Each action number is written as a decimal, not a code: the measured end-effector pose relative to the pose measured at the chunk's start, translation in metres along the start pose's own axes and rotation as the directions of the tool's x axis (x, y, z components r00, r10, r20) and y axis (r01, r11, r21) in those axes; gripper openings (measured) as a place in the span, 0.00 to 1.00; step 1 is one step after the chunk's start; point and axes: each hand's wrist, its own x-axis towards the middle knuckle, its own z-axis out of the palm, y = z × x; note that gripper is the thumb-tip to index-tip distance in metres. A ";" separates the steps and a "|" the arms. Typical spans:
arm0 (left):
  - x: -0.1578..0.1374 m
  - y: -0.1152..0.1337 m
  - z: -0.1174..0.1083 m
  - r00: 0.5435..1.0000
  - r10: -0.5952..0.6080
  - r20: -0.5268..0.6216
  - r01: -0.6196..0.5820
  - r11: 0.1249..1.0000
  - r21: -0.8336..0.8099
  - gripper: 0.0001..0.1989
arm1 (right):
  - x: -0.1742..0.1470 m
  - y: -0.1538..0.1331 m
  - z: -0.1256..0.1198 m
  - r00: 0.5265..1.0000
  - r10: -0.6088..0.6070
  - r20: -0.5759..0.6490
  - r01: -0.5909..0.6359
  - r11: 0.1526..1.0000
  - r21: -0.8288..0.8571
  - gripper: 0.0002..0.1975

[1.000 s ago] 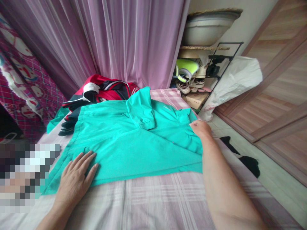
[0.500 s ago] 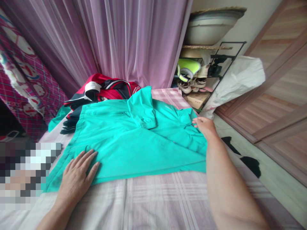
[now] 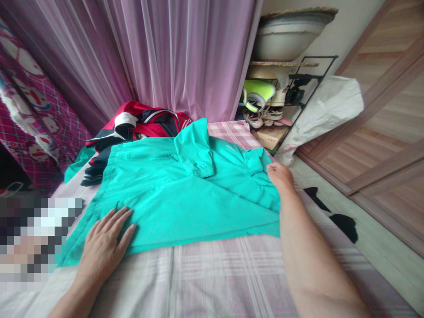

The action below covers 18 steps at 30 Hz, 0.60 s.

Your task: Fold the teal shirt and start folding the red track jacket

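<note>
A turquoise jacket (image 3: 198,207) lies spread over the bed, its hem toward the left and its collar end toward the right. One sleeve (image 3: 194,148) is folded across the middle of the body, and a zipped pocket shows left of it. My left hand (image 3: 107,232) rests flat on the lower left part of the jacket, fingers stretched out. At the right end, my right hand (image 3: 281,175) has its fingers closed on the edge of the jacket near the collar. The fingertips there are partly hidden by the hand.
Behind the jacket lies a heap of red and navy clothes (image 3: 152,120) against the purple curtain (image 3: 185,57). The checked bedsheet (image 3: 212,278) covers the bed. To the right stand a shoe rack (image 3: 319,79), a white bag (image 3: 326,110) and a wooden wardrobe (image 3: 380,128). Dark items (image 3: 344,226) lie on the floor.
My right hand has shifted slightly at the jacket's right edge, its fingers more curled in. My left hand stays flat in place. The view has moved a little.
</note>
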 end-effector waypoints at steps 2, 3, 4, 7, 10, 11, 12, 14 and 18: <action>0.000 0.000 0.000 1.000 0.000 0.007 0.000 1.000 0.001 0.28 | 0.003 0.002 0.000 1.000 -0.002 0.005 0.002 0.999 0.050 0.17; 0.000 -0.001 0.000 1.000 -0.001 0.007 0.001 1.000 0.002 0.28 | 0.004 0.002 0.000 1.000 -0.009 0.015 0.008 0.998 0.063 0.16; 0.000 -0.001 0.000 1.000 -0.001 0.007 0.001 1.000 0.001 0.28 | 0.004 0.003 0.000 0.999 -0.019 0.026 0.017 0.998 0.068 0.16; 0.000 -0.001 0.000 1.000 -0.008 0.007 0.008 1.000 -0.004 0.27 | 0.003 0.002 0.001 0.998 -0.036 0.061 0.031 0.997 0.069 0.16; 0.000 0.000 0.000 1.000 -0.011 0.013 0.011 1.000 -0.007 0.28 | 0.001 0.001 0.001 0.996 -0.021 0.092 0.018 0.999 0.037 0.19; 0.000 0.000 -0.001 1.000 -0.013 0.013 0.013 1.000 -0.008 0.28 | 0.001 0.000 0.001 0.995 -0.016 0.096 0.015 1.000 0.014 0.20; 0.000 0.000 -0.001 1.000 -0.015 0.014 0.015 1.000 -0.009 0.28 | 0.000 -0.001 0.001 0.995 -0.013 0.097 0.014 1.000 -0.012 0.20; 0.000 0.001 -0.002 1.000 -0.021 0.016 0.022 1.000 -0.010 0.28 | -0.001 -0.002 0.001 0.996 -0.011 0.088 0.016 0.998 -0.056 0.20; 0.001 0.002 -0.003 0.999 -0.031 0.021 0.031 0.999 -0.014 0.27 | -0.002 -0.004 0.003 0.999 -0.018 0.041 0.021 0.997 -0.076 0.18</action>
